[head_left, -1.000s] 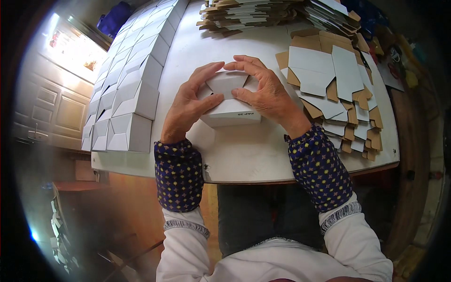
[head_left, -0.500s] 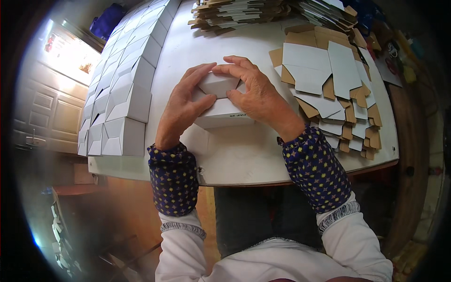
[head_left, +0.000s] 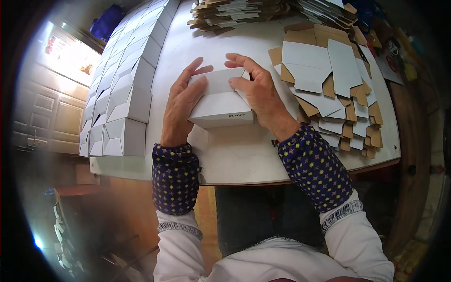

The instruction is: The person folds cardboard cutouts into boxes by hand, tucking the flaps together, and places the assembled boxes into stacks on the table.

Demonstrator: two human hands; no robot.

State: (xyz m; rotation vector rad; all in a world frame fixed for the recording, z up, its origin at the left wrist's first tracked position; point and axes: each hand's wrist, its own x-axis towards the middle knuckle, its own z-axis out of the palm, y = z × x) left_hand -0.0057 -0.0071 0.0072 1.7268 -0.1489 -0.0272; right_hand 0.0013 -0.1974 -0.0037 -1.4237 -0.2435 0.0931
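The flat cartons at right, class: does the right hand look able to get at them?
Probably yes: the right hand touches the white box, but the flat cartons lie to its right, with nothing visible standing between.

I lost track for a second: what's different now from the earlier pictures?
The left hand and right hand have spread apart at the fingertips, and both thumbs have moved away from the body, uncovering more of the box. Both hands are still at the box, which stays in about the same place. The box rows and flat cartons look unchanged.
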